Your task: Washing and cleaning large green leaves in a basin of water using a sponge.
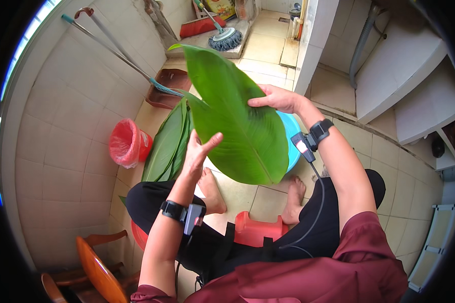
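Observation:
A large green leaf (239, 128) is held up in front of me, with a split near its upper left edge. My right hand (278, 99) grips its right edge, thumb on the near face and fingers behind. At the lower left edge is my left hand (203, 149), thumb raised off the leaf and fingers partly hidden behind it; whether they grip it I cannot tell. A stack of long green leaves (167, 147) lies to the left, beyond my knee. Behind the held leaf, a light blue basin (294, 142) shows only at its right rim.
A red bin with a plastic liner (125, 142) stands by the left wall. Beyond it are a brown dustpan (163, 85), a mop (225, 38) and a red broom (199, 26). A red plastic stool (256, 229) is between my legs, a wooden chair (100, 269) at lower left.

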`<state>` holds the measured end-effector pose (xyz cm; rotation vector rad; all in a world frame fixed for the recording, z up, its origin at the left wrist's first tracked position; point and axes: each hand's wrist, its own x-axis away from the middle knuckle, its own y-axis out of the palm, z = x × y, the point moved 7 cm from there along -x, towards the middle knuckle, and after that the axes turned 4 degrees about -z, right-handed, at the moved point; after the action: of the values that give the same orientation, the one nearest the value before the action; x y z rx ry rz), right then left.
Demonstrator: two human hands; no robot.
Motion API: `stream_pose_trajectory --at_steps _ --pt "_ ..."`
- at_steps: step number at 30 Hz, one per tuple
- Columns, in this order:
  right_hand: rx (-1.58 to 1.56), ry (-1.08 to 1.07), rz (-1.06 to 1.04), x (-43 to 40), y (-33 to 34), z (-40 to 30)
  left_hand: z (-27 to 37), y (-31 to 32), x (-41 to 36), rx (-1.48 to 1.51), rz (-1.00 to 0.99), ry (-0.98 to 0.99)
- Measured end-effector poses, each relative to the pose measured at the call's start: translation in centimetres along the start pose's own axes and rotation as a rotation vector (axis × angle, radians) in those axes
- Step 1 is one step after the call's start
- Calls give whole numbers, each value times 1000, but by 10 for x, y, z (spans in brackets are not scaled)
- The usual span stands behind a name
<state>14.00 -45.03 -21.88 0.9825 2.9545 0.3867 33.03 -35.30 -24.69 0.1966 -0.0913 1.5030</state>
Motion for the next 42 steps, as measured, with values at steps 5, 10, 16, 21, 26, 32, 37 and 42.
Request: stream_pose_trajectory --at_steps 5,10,16,21,26,32,37,42 --pt "297 66 -107 -55 2 -1 27 8 -21 263 -3 41" --pt "205 -101 73 -84 1 -15 -4 -49 -44 568 416 -13" --pt "622 311 580 -20 -132 181 -50 -45 -36 573 613 -4" --pt "1031 375 564 10 -102 258 -84 -46 -20 398 719 -37" --pt "1028 702 555 35 -100 293 -105 -42 -23 370 725 -121" --pt "20 10 1266 54 -75 236 -124 -41 -34 284 642 -70" --pt "258 -218 990 -34 10 184 -128 -23 -37 329 631 -112" --pt "684 23 613 -96 42 216 -153 -33 -38 424 613 -143"
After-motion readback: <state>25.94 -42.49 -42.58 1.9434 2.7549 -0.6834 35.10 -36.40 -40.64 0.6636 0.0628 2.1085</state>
